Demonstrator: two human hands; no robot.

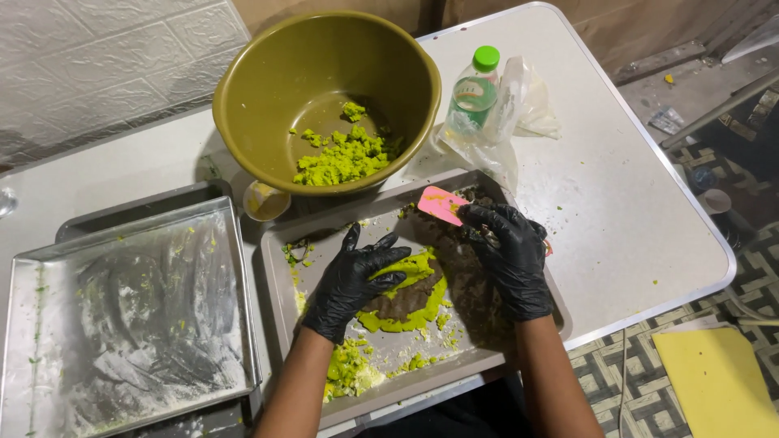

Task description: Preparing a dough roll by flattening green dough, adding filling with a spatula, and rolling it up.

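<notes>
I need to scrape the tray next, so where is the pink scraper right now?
In the head view, the pink scraper is in the right hand, over the far edge of the grey tray, just below the olive bowl.

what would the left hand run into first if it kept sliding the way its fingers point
The left hand points up and to the right across the grey tray. Its fingertips already touch the green dough; past that lie the brown dough and the right hand with the pink scraper, probably.

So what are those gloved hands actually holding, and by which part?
The right hand grips a pink scraper by its lower end, with the blade sticking out above the fingers. The left hand holds nothing and rests open on the green dough.
</notes>
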